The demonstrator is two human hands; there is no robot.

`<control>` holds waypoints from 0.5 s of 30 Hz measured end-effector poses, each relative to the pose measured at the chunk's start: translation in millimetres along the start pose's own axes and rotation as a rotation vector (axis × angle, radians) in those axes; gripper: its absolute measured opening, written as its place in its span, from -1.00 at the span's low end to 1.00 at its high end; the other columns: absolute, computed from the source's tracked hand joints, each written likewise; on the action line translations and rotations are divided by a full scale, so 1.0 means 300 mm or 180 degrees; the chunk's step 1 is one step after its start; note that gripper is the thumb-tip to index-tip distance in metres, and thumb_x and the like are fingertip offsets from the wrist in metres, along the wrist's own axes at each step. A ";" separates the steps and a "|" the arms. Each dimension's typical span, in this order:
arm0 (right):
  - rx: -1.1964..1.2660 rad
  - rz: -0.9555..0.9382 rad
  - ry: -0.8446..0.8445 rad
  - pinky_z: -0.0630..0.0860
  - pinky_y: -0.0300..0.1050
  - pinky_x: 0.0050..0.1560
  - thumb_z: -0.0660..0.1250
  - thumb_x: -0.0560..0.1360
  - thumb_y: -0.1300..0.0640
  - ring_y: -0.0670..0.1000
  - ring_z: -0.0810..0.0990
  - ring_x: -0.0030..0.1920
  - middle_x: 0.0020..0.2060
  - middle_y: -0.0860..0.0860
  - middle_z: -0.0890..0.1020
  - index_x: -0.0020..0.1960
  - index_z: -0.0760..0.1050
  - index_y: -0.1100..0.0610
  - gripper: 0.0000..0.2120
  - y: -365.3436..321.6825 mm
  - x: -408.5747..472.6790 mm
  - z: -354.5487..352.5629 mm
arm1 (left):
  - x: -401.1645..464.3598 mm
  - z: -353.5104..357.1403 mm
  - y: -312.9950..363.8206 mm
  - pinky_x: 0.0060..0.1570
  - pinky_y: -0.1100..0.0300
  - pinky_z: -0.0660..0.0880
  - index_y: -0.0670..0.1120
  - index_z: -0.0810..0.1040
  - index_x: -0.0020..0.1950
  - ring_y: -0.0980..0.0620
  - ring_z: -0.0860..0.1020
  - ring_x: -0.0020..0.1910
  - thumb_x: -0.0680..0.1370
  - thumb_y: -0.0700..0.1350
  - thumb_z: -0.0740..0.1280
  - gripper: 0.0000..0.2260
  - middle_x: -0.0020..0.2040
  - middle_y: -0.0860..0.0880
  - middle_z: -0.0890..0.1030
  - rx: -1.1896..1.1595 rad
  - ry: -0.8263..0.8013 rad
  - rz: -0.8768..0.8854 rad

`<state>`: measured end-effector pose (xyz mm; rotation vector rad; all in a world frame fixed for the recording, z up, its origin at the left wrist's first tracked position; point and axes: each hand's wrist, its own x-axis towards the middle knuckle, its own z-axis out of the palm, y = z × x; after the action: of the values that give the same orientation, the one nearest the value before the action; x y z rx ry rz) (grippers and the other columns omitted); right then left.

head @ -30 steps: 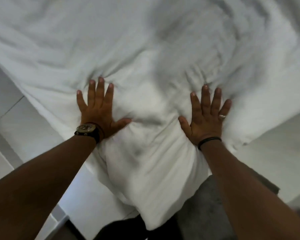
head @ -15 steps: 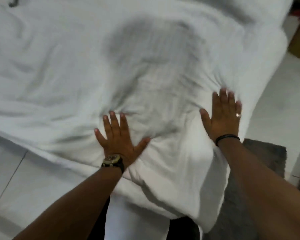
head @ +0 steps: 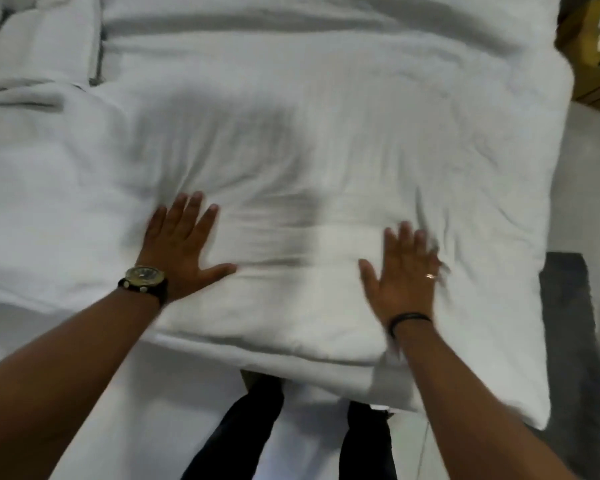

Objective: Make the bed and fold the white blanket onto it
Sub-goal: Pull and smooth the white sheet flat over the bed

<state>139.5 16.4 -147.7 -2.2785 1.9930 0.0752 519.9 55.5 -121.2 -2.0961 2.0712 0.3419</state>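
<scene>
Nearest you, your legs (head: 243, 431) in dark trousers stand on the pale floor (head: 146, 403) at the bed's edge. Just beyond them the near edge of the white blanket (head: 326, 161) overhangs, a thick, puffy layer with its right corner drooping toward the grey rug (head: 568, 341). Your left hand (head: 181, 247) lies flat on it, fingers spread, gripping nothing, a watch (head: 144, 277) on the wrist. Your right hand (head: 404, 275) is likewise spread palm-down, blurred by motion, with a ring (head: 430, 276) and a dark band (head: 407, 320). The fabric wrinkles around both palms. The blanket's long axis runs left to right across the bed, its left end cut off by the frame. Farther off, bunched white bedding (head: 42, 50) sits top left, hard to make out. A yellowish box (head: 593, 53) shows top right.
</scene>
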 end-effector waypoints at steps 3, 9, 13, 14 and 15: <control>-0.0090 0.0361 -0.0267 -0.08 0.27 0.51 -0.04 0.54 -0.33 0.18 0.02 0.57 0.58 0.12 0.06 0.58 0.09 0.11 -0.25 0.070 -0.071 -0.040 | -0.019 0.005 -0.011 0.50 -0.05 -0.20 0.03 -0.05 0.62 -0.08 -0.12 0.60 0.36 0.55 0.02 -0.03 0.63 -0.06 -0.09 -0.0074 -0.0039 -0.0023; -0.0027 0.0578 -0.0330 -0.14 0.33 0.49 -0.12 0.52 -0.37 0.20 -0.10 0.58 0.59 0.12 -0.03 0.59 0.01 0.11 -0.19 0.058 -0.069 -0.014 | -0.010 0.024 -0.005 0.51 -0.10 -0.16 0.02 -0.05 0.62 -0.10 -0.13 0.60 0.35 0.53 0.05 -0.02 0.63 -0.07 -0.10 -0.0087 0.0057 -0.0027; 0.0160 0.0533 -0.0265 -0.14 0.37 0.48 -0.15 0.52 -0.37 0.22 -0.14 0.57 0.59 0.15 -0.06 0.60 -0.06 0.13 -0.18 0.067 -0.048 0.039 | 0.010 0.051 -0.008 0.50 -0.13 -0.15 -0.01 -0.04 0.62 -0.12 -0.15 0.59 0.34 0.53 0.06 0.00 0.63 -0.10 -0.10 -0.0051 0.0091 -0.0009; 0.0188 0.0542 -0.0226 -0.14 0.38 0.47 -0.14 0.52 -0.37 0.23 -0.14 0.57 0.59 0.15 -0.06 0.60 -0.07 0.13 -0.18 0.069 -0.044 0.049 | 0.015 0.058 -0.007 0.50 -0.14 -0.15 -0.02 -0.03 0.62 -0.12 -0.15 0.59 0.33 0.53 0.07 0.00 0.63 -0.10 -0.10 -0.0054 0.0135 0.0006; 0.0208 0.0550 -0.0185 -0.14 0.38 0.47 -0.13 0.52 -0.36 0.24 -0.13 0.57 0.59 0.16 -0.06 0.60 -0.07 0.13 -0.18 0.072 -0.042 0.063 | 0.017 0.069 -0.006 0.50 -0.15 -0.14 -0.02 -0.03 0.62 -0.12 -0.15 0.59 0.33 0.53 0.07 0.01 0.62 -0.11 -0.10 -0.0049 0.0179 0.0018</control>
<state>117.2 28.4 -166.2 -2.0375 2.1251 0.0888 521.0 56.6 -142.4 -2.1327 2.1124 0.3040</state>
